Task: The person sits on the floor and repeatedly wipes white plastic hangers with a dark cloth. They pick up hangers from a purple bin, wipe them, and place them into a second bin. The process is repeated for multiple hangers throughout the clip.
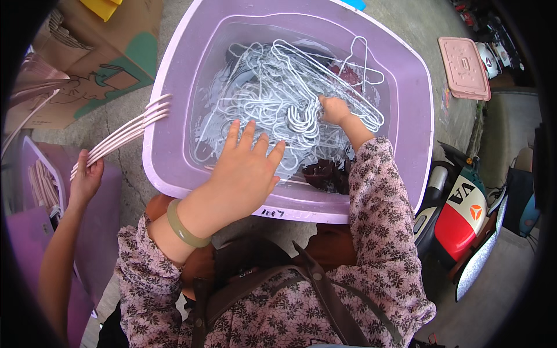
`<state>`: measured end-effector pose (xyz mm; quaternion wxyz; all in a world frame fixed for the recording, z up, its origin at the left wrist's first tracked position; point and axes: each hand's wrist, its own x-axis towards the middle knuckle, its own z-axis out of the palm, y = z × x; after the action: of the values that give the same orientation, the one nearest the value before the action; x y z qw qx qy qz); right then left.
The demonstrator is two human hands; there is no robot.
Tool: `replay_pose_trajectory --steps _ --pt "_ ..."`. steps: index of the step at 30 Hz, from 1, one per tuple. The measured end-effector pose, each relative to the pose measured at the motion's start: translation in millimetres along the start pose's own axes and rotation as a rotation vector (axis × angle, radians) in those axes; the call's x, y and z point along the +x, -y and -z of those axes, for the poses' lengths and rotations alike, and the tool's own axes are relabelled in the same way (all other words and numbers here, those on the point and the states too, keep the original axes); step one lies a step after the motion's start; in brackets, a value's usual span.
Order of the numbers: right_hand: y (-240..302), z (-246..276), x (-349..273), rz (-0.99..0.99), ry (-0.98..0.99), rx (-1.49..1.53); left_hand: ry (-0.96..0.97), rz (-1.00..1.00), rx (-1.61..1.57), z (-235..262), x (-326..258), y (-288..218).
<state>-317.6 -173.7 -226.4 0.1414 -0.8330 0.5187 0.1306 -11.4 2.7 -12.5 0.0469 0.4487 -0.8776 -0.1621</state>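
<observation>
Here we are over the wide purple tub (409, 116), smooth plastic with rounded corners, and it's holding clear water and a great tangle of white hangers (300, 119). Down at the near side, we spot a dark red item (328, 176) under the wires. Over on the left, a purple bin (107, 197) holds more pale hangers (43, 185).

Now the fingers! Our right hand (335, 110) is in among the white hangers, right of the bunched, curved hooks, fingers curled at the thin wires; whether they pinch one, we can't tell. Our left hand (243, 168) has its fingers spread wide, over the near left part of the heap; contact there, we can't make out.

And beside us, a co-worker's hand (87, 177) grips a neat row of slim pink hangers (125, 136), their far ends at the tub's left rim.
</observation>
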Motion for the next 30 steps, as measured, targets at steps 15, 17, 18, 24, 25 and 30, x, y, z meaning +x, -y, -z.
replay_pose_trajectory --steps 15,17,18,24,25,30 --pt "68.1 165.7 -105.1 0.042 0.051 1.213 0.335 0.328 -1.516 -57.5 50.1 17.1" --pt "89.8 174.6 -124.3 0.051 0.041 1.284 0.171 0.49 -1.987 -50.5 64.5 1.9" --pt "99.2 178.8 -131.0 0.056 0.035 1.319 0.059 0.523 -2.151 -45.4 74.2 -4.7" --pt "149.7 183.7 -153.3 0.205 -0.068 1.253 -0.021 0.189 -2.473 -15.7 80.0 -7.9" --pt "149.8 183.8 -152.4 0.169 -0.048 1.285 -0.055 0.216 -2.415 -5.7 79.8 -9.3" --pt "167.9 193.8 -154.4 0.148 -0.254 1.477 -0.128 -0.041 -2.361 12.6 79.2 12.3"
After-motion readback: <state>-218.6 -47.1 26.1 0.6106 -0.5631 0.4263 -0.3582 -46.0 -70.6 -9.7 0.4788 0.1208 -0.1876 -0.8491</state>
